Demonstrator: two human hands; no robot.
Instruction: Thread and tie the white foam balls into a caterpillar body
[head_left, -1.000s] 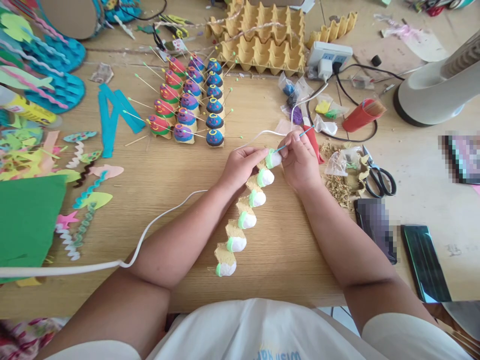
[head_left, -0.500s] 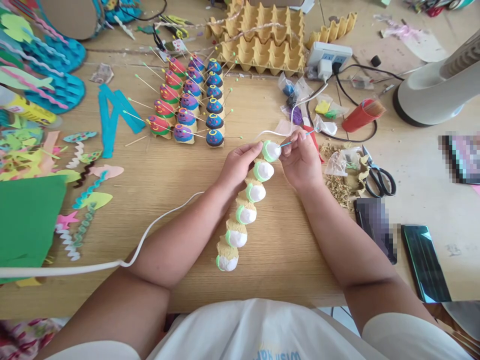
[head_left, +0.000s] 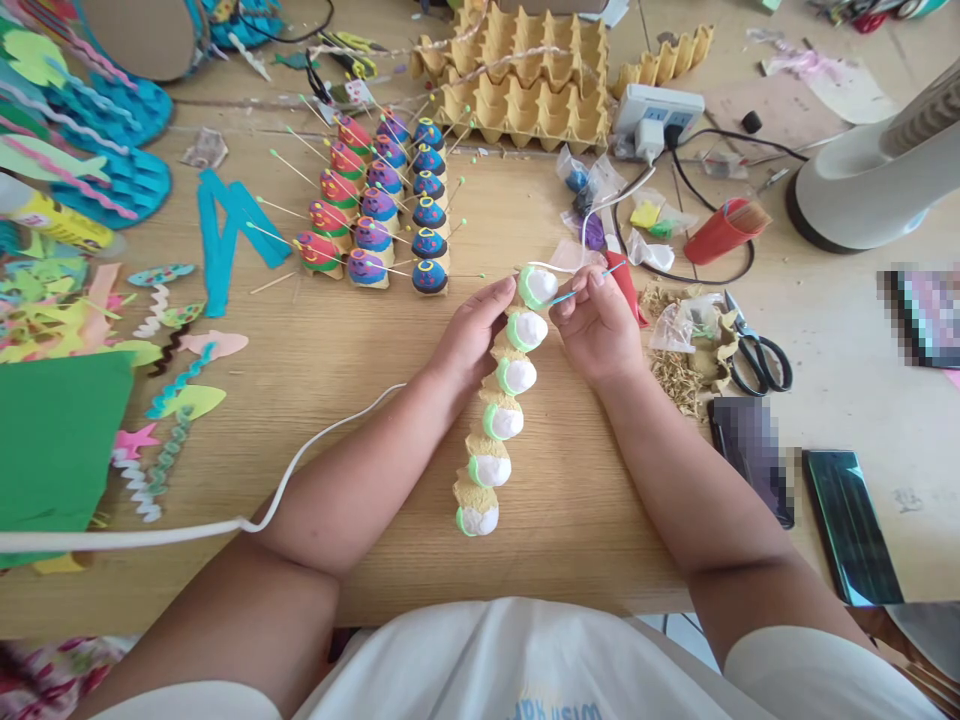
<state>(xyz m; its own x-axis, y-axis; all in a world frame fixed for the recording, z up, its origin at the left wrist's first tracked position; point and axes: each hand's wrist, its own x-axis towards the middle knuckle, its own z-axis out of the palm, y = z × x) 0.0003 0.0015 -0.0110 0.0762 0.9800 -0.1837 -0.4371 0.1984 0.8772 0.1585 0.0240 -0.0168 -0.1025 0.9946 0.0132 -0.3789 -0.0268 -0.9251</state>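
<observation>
My left hand (head_left: 474,328) grips the far end of an egg carton strip (head_left: 477,494), which runs down toward me above the table. Each of its several bumps carries white clay with a light green clay edge; the farthest clay-covered bump (head_left: 538,286) is between my hands. Pinched in the fingers of my right hand (head_left: 598,325) is a thin blue stick (head_left: 564,297), its lower tip at or very near that bump's right side; whether it touches I cannot tell.
Finished-looking carton strips (head_left: 373,205) with painted faces and pins stand beyond my left hand. Behind are egg trays (head_left: 525,85) and a power strip (head_left: 658,105). Right lie scissors (head_left: 757,355), a red cup (head_left: 724,230) and a phone (head_left: 851,525). A white cable (head_left: 300,455) passes my left arm.
The strip has swung so its near end sits further right and slightly higher. The blue stick's tip has shifted slightly left and down, with my right hand moving a little left.
</observation>
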